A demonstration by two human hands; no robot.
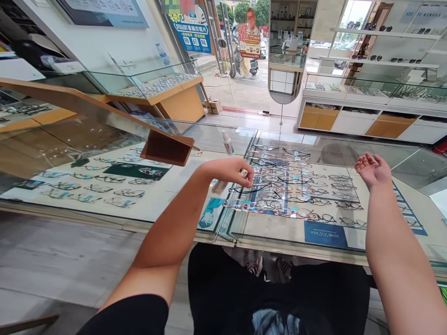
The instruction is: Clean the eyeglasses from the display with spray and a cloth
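Note:
My left hand (233,171) is bent down at the wrist over the middle of the glass counter. Its fingers close around a small white crumpled wad (243,172), which looks like tissue or cloth. Just below the fingertips is a dark eyeglass frame (249,190); whether they touch it I cannot tell. Rows of eyeglasses (303,188) spread out to the right of that hand. Over the counter's right part, my right hand (374,170) is raised palm up, fingers loosely curled and apart, holding nothing. A white spray bottle (227,142) stands behind my left hand.
More eyeglasses (99,188) lie on the left side of the counter, near a brown open-sided box (165,148). A blue printed card (325,234) is near the front edge. Beyond stand a round-ended mirror (284,86) and display cabinets (352,122). A person (250,28) is by the entrance.

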